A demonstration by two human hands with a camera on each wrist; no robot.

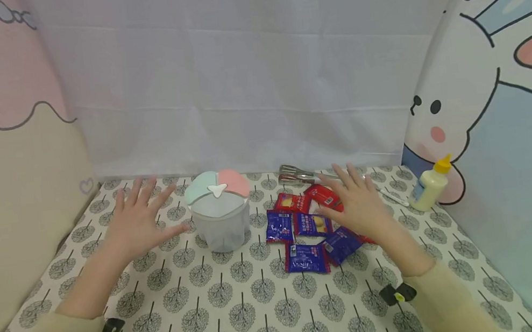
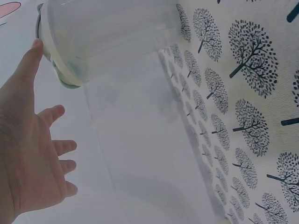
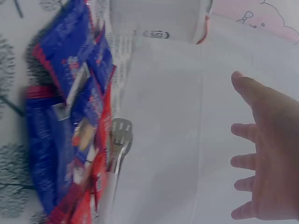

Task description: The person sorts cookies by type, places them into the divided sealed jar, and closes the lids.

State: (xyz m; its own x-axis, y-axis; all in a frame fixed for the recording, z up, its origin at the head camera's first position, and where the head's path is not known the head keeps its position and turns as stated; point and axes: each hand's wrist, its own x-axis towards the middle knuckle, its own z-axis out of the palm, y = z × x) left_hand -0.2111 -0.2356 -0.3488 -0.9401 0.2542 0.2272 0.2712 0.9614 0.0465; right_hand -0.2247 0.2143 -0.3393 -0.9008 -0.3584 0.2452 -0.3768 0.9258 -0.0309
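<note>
My left hand [image 1: 134, 223] hovers with spread fingers to the left of a clear plastic canister [image 1: 221, 227], whose lid [image 1: 202, 188] has mint, pink and clear sections. In the left wrist view the thumb overlaps the lid's edge. My right hand [image 1: 359, 202], fingers also spread, is raised above the right side of a group of snack packets. Blue packets [image 1: 306, 258] lie in front and red packets [image 1: 291, 202] behind them; the hand hides some of them. Neither hand holds anything. Behind the packets lie metal tongs [image 1: 296, 173], partly covered by the right hand.
A pale yellow bottle [image 1: 428, 190] with a yellow nozzle cap stands at the right edge near the wall. A thin white handle [image 1: 393, 197] lies beside it. Curtains [image 1: 238, 82] enclose the back and sides. A tree-patterned cloth [image 1: 243, 320] covers the table.
</note>
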